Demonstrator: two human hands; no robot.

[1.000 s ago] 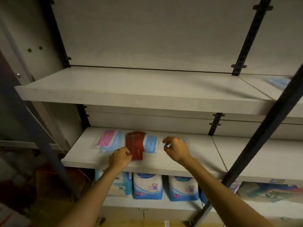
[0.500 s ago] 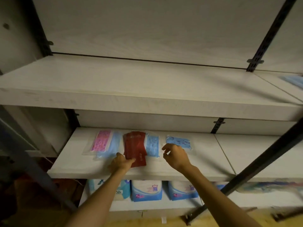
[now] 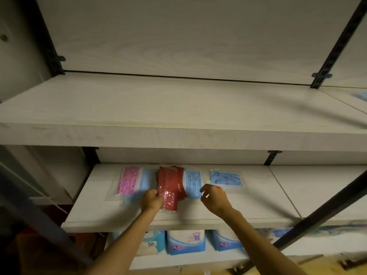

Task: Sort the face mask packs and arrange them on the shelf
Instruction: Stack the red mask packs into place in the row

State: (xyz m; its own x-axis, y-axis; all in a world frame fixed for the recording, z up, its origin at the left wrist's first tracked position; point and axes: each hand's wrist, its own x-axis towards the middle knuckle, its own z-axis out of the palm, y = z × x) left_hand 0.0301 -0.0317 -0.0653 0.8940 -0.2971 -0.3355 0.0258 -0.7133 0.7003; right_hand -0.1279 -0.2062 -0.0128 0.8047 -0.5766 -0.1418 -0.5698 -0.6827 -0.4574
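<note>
Several face mask packs lie on the middle shelf [image 3: 248, 213]. My left hand [image 3: 152, 200] grips the left edge of a stack of red packs [image 3: 170, 187]. A pink patterned pack [image 3: 129, 180] lies at the left, overlapping a blue pack [image 3: 146, 180]. Another blue pack [image 3: 193, 182] lies right of the red stack. A blue patterned pack [image 3: 225, 178] lies alone further right. My right hand [image 3: 215, 198] hovers just in front of the two blue packs, fingers loosely curled, holding nothing.
The upper shelf [image 3: 178, 108] is bare apart from a blue pack [image 3: 362, 96] at its far right edge. Blue-and-white XL packages [image 3: 185, 242] stand on the lower shelf. A dark diagonal bar [image 3: 321, 211] crosses at the right.
My right hand has let go of the blue patterned pack and drawn back a little. My left hand has closed on the red stack's edge. The camera has moved nearer the shelf.
</note>
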